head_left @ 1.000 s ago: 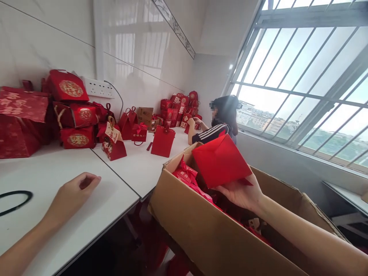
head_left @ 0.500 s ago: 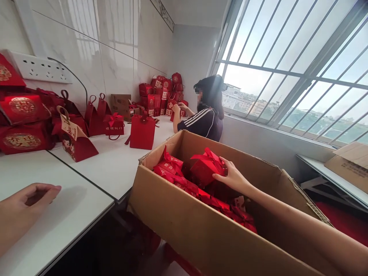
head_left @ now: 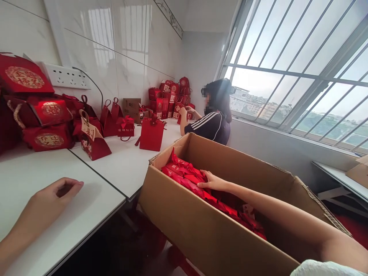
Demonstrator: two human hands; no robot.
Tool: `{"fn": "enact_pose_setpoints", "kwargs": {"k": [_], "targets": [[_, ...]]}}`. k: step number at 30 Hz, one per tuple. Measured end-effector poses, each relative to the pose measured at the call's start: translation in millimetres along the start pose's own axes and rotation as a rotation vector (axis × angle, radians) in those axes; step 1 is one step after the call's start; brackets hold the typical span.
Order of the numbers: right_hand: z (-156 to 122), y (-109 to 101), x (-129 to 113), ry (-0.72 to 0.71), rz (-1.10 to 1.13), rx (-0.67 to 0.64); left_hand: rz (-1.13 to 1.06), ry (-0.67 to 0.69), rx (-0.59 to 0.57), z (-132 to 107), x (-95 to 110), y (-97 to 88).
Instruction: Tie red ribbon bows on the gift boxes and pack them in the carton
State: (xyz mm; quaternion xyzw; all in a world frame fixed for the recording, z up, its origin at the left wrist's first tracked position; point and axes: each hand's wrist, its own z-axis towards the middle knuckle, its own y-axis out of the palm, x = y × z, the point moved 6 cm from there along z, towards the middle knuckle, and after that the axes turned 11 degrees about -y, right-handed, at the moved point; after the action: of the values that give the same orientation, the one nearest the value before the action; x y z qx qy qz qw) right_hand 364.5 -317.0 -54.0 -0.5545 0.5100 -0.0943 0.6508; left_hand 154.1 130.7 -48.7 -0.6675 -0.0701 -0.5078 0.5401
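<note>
My right hand [head_left: 212, 183] reaches into a large open cardboard carton [head_left: 201, 234] and lies flat, fingers stretched out, on top of red ribboned gift boxes [head_left: 184, 172] packed inside. Nothing is gripped in it. My left hand [head_left: 53, 196] rests on the white table [head_left: 126, 165] to the left of the carton, fingers loosely curled against the thumb with nothing in them.
Red gift bags and boxes [head_left: 46, 115] pile up along the tiled wall at left, under a power strip [head_left: 64, 76]. One red bag [head_left: 151, 134] stands alone mid-table. A seated person [head_left: 214, 122] handles red boxes at the far stack [head_left: 169, 99]. A barred window [head_left: 287, 57] fills the right.
My right hand held a red box above the carton, lowered it among the others, let go, and now lies flat on them. My left hand stayed curled on the table.
</note>
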Motion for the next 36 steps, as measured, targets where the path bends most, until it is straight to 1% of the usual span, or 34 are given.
{"fn": "enact_pose_setpoints", "kwargs": {"k": [2,3,5,6,7,8,9,11,13,15,17,18,20,23,26,28,30,32,34,36], "targets": [[0,-4,-1,-0.034,0.004,-0.041,0.02,-0.058,-0.054,-10,10,-0.9],[-1,-6,-1,-0.056,-0.001,-0.068,0.012,-0.06,-0.066,-14,14,-1.8],[-1,-12,-5,-0.1,-0.048,-0.123,-0.034,-0.007,-0.052,-20,21,-4.5],[1,-17,-9,-0.117,-0.1,-0.125,-0.054,0.026,-0.046,-22,23,-5.3],[5,-25,-14,-0.132,-0.169,-0.096,-0.066,0.048,-0.047,-23,24,-5.6],[11,-36,-23,-0.148,-0.243,-0.034,-0.068,0.054,-0.059,-24,23,-5.1],[18,-47,-35,-0.174,-0.315,0.05,-0.065,0.05,-0.074,-24,22,-4.5],[32,-66,-71,-0.266,-0.417,0.221,-0.058,0.042,-0.101,-25,21,-4.0],[47,-74,-114,-0.404,-0.459,0.321,-0.061,0.054,-0.102,-27,21,-5.3],[63,-72,-157,-0.521,-0.495,0.353,-0.065,0.074,-0.091,-28,22,-6.6],[84,-63,-192,-0.585,-0.544,0.343,-0.068,0.086,-0.087,-28,22,-6.2],[96,-58,-206,-0.599,-0.568,0.33,-0.071,0.09,-0.087,-28,21,-5.7],[122,-49,-227,-0.601,-0.602,0.316,-0.078,0.096,-0.087,-27,19,-4.5],[162,-45,-239,-0.529,-0.614,0.362,-0.09,0.111,-0.093,-28,19,-3.5],[191,-45,-236,-0.424,-0.595,0.416,-0.116,0.128,-0.099,-30,21,-4.3],[202,-42,-230,-0.377,-0.57,0.424,-0.135,0.129,-0.102,-31,22,-4.5],[205,-39,-226,-0.363,-0.547,0.422,-0.148,0.126,-0.112,-31,22,-3.4],[201,-36,-227,-0.385,-0.526,0.421,-0.156,0.131,-0.119,-31,22,-2.1],[190,-35,-234,-0.438,-0.505,0.427,-0.167,0.134,-0.118,-31,21,-1.6],[174,-32,-247,-0.517,-0.482,0.438,-0.187,0.113,-0.115,-30,21,-1.9]]}}
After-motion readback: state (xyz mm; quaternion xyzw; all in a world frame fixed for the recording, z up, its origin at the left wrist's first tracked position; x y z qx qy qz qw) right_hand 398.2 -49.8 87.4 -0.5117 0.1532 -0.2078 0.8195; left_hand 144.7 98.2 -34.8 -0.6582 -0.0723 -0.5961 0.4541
